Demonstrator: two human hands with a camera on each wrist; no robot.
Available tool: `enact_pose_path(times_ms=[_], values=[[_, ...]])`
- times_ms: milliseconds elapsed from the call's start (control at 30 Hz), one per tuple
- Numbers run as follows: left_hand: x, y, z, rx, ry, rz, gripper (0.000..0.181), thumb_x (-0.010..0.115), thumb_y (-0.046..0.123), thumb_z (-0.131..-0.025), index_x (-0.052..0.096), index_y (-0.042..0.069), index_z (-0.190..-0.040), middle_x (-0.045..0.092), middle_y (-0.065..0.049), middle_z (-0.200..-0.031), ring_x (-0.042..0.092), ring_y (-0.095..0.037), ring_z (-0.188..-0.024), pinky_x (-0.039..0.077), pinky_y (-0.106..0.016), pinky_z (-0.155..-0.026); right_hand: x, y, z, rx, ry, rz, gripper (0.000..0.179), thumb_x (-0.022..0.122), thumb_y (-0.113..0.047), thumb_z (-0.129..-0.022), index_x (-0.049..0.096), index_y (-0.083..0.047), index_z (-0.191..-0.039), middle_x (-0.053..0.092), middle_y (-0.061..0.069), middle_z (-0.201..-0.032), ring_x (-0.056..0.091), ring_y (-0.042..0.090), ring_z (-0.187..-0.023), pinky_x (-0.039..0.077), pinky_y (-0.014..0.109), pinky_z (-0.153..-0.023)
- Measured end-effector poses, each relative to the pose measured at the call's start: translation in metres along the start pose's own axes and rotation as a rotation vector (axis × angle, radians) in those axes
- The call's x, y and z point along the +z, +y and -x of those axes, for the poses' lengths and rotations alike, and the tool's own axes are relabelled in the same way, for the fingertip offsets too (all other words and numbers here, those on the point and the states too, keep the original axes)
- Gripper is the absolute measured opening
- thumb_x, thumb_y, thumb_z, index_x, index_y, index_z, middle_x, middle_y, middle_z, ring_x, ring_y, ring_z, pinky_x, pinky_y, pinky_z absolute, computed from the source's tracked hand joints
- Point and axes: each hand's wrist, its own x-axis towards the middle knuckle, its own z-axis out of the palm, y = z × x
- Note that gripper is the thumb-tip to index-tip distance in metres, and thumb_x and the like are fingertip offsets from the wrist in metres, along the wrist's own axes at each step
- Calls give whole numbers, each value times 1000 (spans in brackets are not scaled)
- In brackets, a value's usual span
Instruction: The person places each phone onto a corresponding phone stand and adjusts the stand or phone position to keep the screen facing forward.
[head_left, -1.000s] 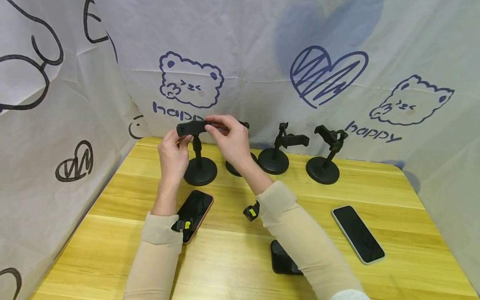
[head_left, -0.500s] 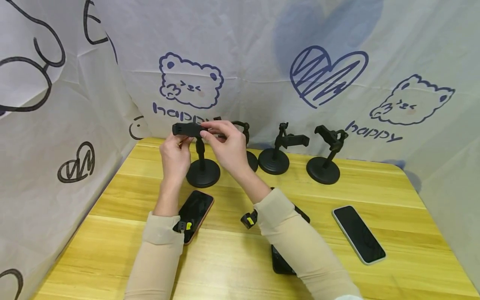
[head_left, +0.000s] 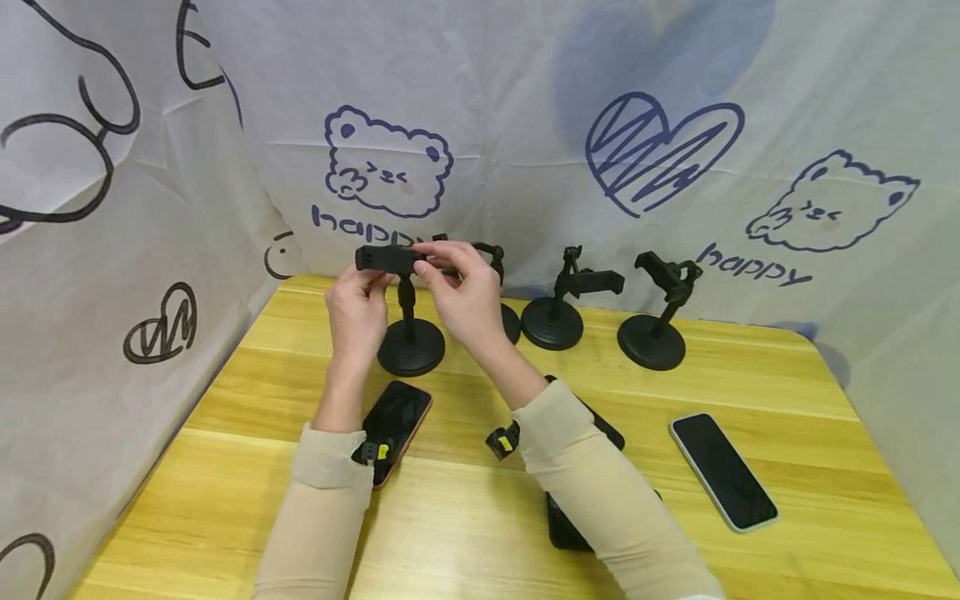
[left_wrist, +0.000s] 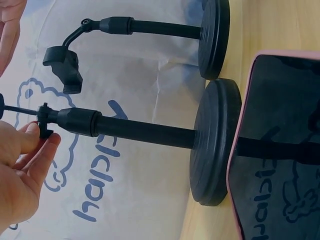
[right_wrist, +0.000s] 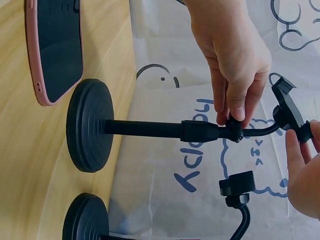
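A black phone stand [head_left: 411, 346] with a round base stands upright at the table's back left. My left hand [head_left: 356, 321] pinches the small knob [right_wrist: 233, 125] at the joint atop its pole, between thumb and fingers. My right hand [head_left: 468, 304] holds the right end of the stand's phone clamp [head_left: 386, 259], which lies roughly level. In the right wrist view, the clamp [right_wrist: 290, 107] sits at the end of a thin bent arm [right_wrist: 260, 132]. A pink-edged phone [head_left: 401, 417] lies face up in front of this stand, partly under my left wrist.
A second stand [head_left: 512, 323] is partly hidden behind my right hand. Further right stand two similar stands [head_left: 552, 327] [head_left: 651, 343]. A white-edged phone [head_left: 723, 473] lies at right. Two dark phones [head_left: 566, 529] [head_left: 609, 429] are partly covered by my right forearm. A drawn-on cloth hangs behind the table.
The clamp has turned from a slight tilt to nearly level, and my right hand has lowered slightly with it. The stand has shifted slightly right. My left hand keeps its pinch.
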Motion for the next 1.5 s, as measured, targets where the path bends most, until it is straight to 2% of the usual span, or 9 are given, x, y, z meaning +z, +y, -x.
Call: enact_pose_path(times_ms=[300, 567, 933, 1233, 1500], values=[[0, -1, 0, 0, -9, 4, 12, 72, 2, -96, 80, -5, -101, 72, -21, -98, 68, -36, -80, 58, -45, -73, 3, 4, 4, -30, 25, -14, 27, 72, -9, -99, 75, -4, -125, 66, 10, -126, 68, 21, -109, 58, 26, -93], [0, -1, 1, -9, -9, 2, 12, 72, 2, -97, 80, -6, -99, 72, -21, -96, 66, -35, -77, 55, -42, -70, 13, 13, 11, -86, 85, -92, 29, 71, -6, -99, 73, -1, -128, 65, 14, -130, 68, 25, -110, 58, 29, -95], [0, -4, 1, 20, 12, 14, 10, 74, 1, -95, 81, -5, -97, 73, -20, -94, 71, -36, -82, 60, -48, -76, 18, 18, 15, -106, 162, -134, 28, 71, -6, -99, 74, -1, -127, 67, 14, -129, 69, 23, -108, 60, 30, -89], [-2, -5, 1, 7, 7, 21, 9, 74, 0, -94, 81, -4, -98, 73, -20, -97, 72, -36, -85, 60, -48, -79, 16, 18, 17, -74, 121, -144, 32, 71, -5, -99, 72, -2, -131, 66, 12, -133, 69, 23, -109, 59, 31, -94], [-6, -4, 0, -46, -81, 43, 13, 73, -2, -95, 80, -3, -106, 70, -19, -104, 73, -34, -97, 60, -48, -91, 10, 22, 23, -46, 100, -164, 34, 70, -3, -99, 70, -1, -133, 65, 13, -133, 69, 25, -112, 57, 31, -97]])
